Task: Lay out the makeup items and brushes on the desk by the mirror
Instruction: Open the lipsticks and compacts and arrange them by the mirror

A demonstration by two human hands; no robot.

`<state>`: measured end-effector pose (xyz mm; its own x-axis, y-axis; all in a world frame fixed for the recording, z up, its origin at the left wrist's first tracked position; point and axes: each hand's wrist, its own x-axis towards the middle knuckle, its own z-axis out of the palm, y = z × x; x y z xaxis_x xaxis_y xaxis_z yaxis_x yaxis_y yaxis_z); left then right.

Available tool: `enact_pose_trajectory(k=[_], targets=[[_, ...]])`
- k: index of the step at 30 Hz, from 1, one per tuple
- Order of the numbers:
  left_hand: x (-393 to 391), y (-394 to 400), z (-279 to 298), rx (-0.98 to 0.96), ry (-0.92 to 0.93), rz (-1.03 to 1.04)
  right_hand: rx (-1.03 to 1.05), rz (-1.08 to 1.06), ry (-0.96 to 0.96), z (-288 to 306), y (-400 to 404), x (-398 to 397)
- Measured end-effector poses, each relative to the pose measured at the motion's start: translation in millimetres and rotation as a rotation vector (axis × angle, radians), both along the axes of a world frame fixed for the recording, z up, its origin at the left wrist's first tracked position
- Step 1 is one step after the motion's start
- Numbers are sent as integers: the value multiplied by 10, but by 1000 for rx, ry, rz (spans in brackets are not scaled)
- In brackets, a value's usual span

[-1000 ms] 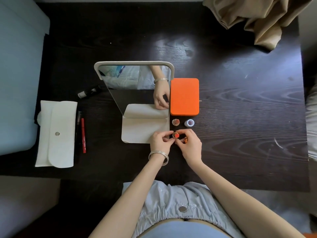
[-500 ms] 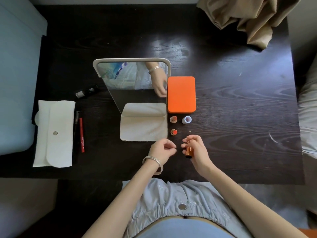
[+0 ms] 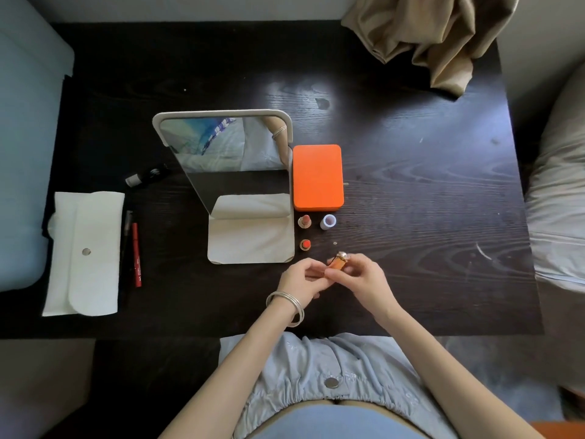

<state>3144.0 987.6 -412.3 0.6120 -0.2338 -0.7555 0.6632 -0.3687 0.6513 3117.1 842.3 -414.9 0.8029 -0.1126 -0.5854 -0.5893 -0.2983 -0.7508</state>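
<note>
A small orange lipstick tube (image 3: pixel 336 263) is held low over the dark desk (image 3: pixel 411 191), in front of the standing mirror (image 3: pixel 228 153). My right hand (image 3: pixel 364 282) pinches it from the right. My left hand (image 3: pixel 300 282) pinches its near end from the left. Two uncapped lipsticks (image 3: pixel 305 221) (image 3: pixel 305 244) and a small pale lilac cap (image 3: pixel 328 222) stand right of the mirror's base, below an orange box (image 3: pixel 317 177).
A white pouch (image 3: pixel 85 251) lies at the desk's left, with a black pencil (image 3: pixel 126 229) and a red pen (image 3: pixel 136 255) beside it. A dark small bottle (image 3: pixel 146 176) lies behind them. Beige cloth (image 3: pixel 440 39) drapes over the far right corner.
My left hand let go of the lipstick it set by the mirror base. Both hands drew back toward me and now meet on the orange tube that my right hand held alone.
</note>
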Motion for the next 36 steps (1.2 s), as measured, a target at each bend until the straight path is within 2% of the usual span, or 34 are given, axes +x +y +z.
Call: enact_pose_trajectory(k=[2, 5, 12, 29, 33, 36], targets=[[-6, 36, -16, 58, 60, 24, -200, -24, -171, -51, -21, 91], [-22, 68, -47, 100, 97, -42, -273, 55, -262, -197, -37, 226], [16, -80, -121, 119, 91, -129, -356, 83, -261, -429, 19, 231], [-13, -166, -215, 155, 129, -73, -408, 159, -243, -469, 40, 285], [-15, -195, -177, 146, 132, -38, -385, 161, -212, -464, 9, 287], [-1, -199, -111, 138, 155, -30, -305, 101, -120, -378, -38, 257]])
